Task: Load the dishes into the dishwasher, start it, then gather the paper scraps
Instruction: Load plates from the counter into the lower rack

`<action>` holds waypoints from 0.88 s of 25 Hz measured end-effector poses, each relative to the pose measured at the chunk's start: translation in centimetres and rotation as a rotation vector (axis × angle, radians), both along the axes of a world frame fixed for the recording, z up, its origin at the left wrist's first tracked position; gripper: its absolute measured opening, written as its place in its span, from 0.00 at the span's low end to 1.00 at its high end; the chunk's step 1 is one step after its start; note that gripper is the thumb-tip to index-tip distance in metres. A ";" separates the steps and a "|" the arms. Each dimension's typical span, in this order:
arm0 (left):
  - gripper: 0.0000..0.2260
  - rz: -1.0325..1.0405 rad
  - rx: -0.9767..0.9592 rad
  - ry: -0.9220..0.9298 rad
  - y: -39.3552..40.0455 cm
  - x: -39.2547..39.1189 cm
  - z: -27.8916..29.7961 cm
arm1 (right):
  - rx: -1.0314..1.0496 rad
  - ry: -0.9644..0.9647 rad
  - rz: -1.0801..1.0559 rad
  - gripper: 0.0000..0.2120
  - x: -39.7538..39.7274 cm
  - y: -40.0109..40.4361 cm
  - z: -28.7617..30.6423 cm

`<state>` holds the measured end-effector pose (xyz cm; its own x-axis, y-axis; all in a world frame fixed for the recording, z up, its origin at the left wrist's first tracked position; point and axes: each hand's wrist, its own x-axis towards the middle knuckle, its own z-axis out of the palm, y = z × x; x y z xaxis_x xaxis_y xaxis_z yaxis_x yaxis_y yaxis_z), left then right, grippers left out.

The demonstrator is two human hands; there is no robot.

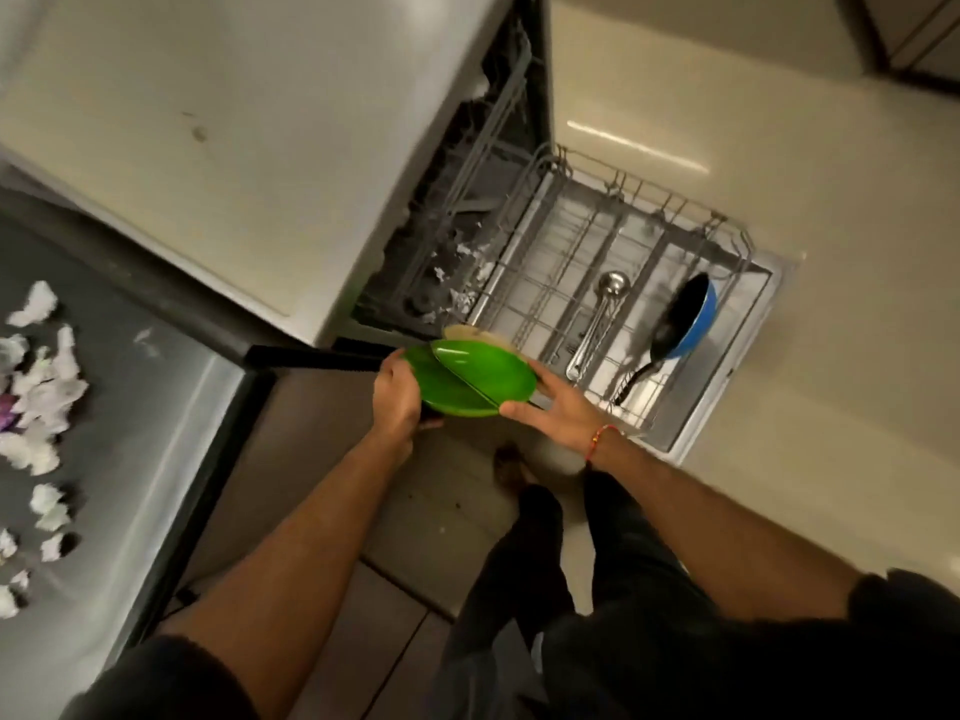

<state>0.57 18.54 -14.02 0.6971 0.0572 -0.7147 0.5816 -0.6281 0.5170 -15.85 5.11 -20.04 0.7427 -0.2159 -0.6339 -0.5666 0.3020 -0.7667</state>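
Two green plates [467, 376] are held over the near corner of the pulled-out lower dishwasher rack [576, 236]. My left hand [397, 394] grips the lower plate's left edge. My right hand [548, 405] holds the upper green plate at its right rim. A beige dish [470, 333] peeks out behind the green plates. In the rack lie a steel ladle [597, 319] and a blue pan [685, 319] standing on edge. Torn white paper scraps [44, 402] are scattered on the grey counter [145, 418] at the left.
The dishwasher door [748, 356] lies open flat on the pale floor. The dark tub [457, 210] shows white bits near its mouth. A cream countertop [234, 122] runs above it. My legs and foot [511, 465] stand just in front of the door.
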 end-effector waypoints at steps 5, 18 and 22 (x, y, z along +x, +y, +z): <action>0.19 -0.232 0.234 0.010 -4.1 5.0 -12.1 | -0.004 0.115 -0.191 0.58 2.3 -0.5 -11.1; 0.19 -0.424 0.518 -0.012 -8.1 10.8 -30.1 | -0.059 0.346 -0.065 0.44 7.4 -1.9 -27.1; 0.20 -0.467 0.521 -0.024 -8.9 11.8 -30.8 | -0.057 0.353 -0.090 0.38 8.3 -1.0 -28.1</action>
<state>12.33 9.68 -44.84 0.7473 0.0790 -0.6598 0.1824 -0.9792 0.0894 -7.57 4.15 -48.18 0.4569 -0.3134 -0.8325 -0.7720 0.3251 -0.5462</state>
